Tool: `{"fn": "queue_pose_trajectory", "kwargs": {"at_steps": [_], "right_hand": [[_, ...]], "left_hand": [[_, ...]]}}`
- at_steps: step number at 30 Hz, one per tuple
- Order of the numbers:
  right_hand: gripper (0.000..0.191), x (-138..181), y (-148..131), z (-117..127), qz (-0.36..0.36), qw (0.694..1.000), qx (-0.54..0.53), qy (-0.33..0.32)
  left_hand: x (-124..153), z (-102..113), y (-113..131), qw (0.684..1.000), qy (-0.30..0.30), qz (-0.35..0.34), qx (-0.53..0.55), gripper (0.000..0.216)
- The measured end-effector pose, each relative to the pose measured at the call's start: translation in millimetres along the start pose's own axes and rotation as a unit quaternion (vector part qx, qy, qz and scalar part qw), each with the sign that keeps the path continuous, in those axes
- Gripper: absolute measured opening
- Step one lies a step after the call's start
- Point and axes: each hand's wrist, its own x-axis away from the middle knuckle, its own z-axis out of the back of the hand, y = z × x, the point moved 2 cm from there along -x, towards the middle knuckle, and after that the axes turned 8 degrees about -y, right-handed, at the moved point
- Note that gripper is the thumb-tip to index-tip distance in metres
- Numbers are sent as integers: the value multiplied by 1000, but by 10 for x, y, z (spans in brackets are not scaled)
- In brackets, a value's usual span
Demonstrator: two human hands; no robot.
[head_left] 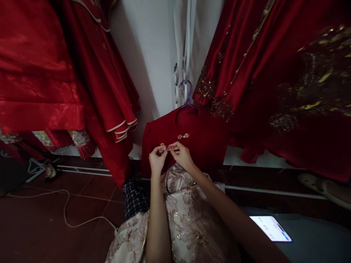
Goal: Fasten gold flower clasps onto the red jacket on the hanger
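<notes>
A small dark red garment (203,140) hangs on a purple hanger (187,95) against the white wall. It has a gold knot button (183,136) near the collar. My left hand (157,159) and my right hand (180,154) meet at a second gold button (164,146) lower on its front. Both hands pinch that button with their fingertips. A pale pink and gold brocade cloth (186,219) lies across my lap under my forearms.
Red satin robes (90,76) hang at the left, and red gowns with gold embroidery (287,80) hang at the right. A lit phone (270,228) lies at the lower right. A white cable (65,210) runs over the dark red floor. Slippers (323,188) sit at the right.
</notes>
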Motion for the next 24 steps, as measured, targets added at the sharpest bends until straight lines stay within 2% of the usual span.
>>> {"fn": "queue_pose_trajectory", "kwargs": {"at_steps": [5, 16, 24], "right_hand": [[14, 36, -19, 21, -1, 1000, -11, 4], [17, -10, -7, -3, 9, 1000, 12, 26], [15, -53, 27, -47, 16, 998, 42, 36]], "left_hand": [[-2, 0, -21, 1000, -21, -12, -9, 26], [18, 51, 119, 994, -6, 25, -102, 23], [31, 92, 51, 985, -2, -4, -174, 22]]}}
